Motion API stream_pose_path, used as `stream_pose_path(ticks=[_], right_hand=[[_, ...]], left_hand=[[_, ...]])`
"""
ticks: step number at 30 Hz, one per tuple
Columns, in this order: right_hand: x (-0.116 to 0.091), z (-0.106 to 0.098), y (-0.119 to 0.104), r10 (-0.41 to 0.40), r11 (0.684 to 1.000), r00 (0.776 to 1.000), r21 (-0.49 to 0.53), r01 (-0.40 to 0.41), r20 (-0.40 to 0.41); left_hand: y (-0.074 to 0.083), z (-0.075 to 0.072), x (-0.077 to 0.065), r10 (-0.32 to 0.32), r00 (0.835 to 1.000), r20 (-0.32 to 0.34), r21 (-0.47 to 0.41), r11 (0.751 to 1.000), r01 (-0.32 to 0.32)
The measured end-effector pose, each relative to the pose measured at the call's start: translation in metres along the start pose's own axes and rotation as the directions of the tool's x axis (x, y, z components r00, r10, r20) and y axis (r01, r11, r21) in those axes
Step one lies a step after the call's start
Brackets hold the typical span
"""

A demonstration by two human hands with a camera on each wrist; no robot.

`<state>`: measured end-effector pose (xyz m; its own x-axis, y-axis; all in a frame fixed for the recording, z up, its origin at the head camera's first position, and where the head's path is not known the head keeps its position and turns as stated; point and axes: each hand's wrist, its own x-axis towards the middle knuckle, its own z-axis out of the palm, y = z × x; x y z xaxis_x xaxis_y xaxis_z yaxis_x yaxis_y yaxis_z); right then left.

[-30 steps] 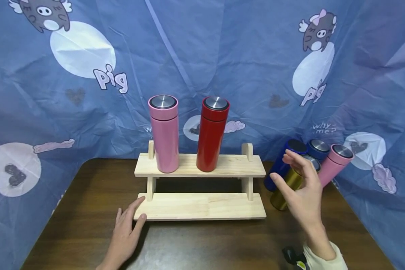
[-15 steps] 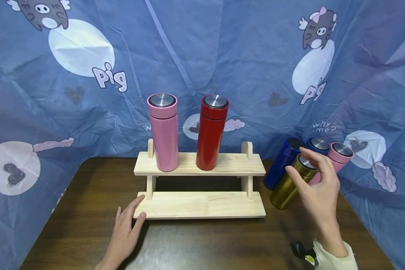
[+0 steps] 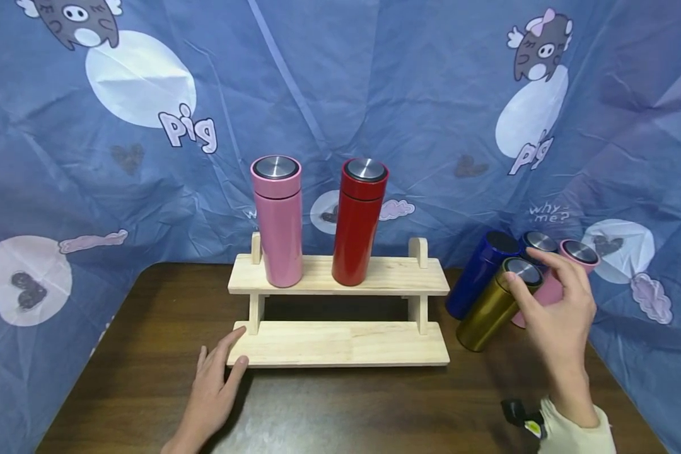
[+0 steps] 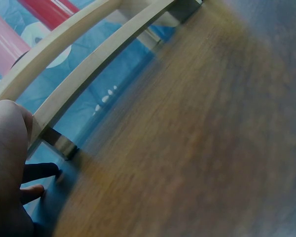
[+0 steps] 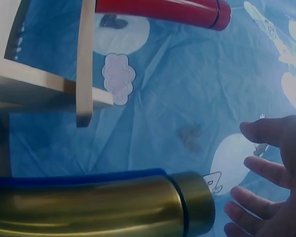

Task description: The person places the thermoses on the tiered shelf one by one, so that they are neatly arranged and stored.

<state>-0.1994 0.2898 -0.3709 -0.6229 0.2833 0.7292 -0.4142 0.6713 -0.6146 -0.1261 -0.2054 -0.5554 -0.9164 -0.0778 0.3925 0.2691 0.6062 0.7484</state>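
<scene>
My left hand (image 3: 212, 394) lies at the left end of the wooden two-tier rack (image 3: 340, 343), thumb and fingertips at the edge of the lower shelf. On the upper shelf stand a pink thermos (image 3: 280, 236) and a red thermos (image 3: 359, 227), both with steel-topped lids. My right hand (image 3: 564, 315) is raised on the right, thumb and fingers spread apart beside the lid of a gold thermos (image 3: 488, 315). In the right wrist view, a gap shows between its fingertips (image 5: 232, 207) and the gold lid (image 5: 200, 202).
Behind the gold thermos, a blue thermos (image 3: 477, 277), another blue one (image 3: 539, 241) and a second pink thermos (image 3: 550, 293) stand close together. The brown wooden table (image 3: 374, 410) is bordered by a blue printed cloth (image 3: 431, 94) at the back and sides.
My right hand has moved right and slightly down, from in front of the gold thermos to beside its lid. My left hand has stayed at the rack's end.
</scene>
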Motion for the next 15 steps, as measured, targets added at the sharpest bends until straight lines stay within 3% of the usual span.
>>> stream_pose_path(ticks=[6, 15], right_hand=[[0.001, 0.003, 0.007, 0.049, 0.998, 0.999, -0.041, -0.049, 0.001], [-0.003, 0.013, 0.018, 0.101, 0.994, 0.992, -0.036, -0.104, -0.07]], left_hand=[[0.0, -0.001, 0.0, 0.004, 1.0, -0.008, -0.012, 1.0, -0.004], [0.0, 0.0, 0.0, -0.009, 1.0, 0.008, -0.003, 1.0, 0.009]])
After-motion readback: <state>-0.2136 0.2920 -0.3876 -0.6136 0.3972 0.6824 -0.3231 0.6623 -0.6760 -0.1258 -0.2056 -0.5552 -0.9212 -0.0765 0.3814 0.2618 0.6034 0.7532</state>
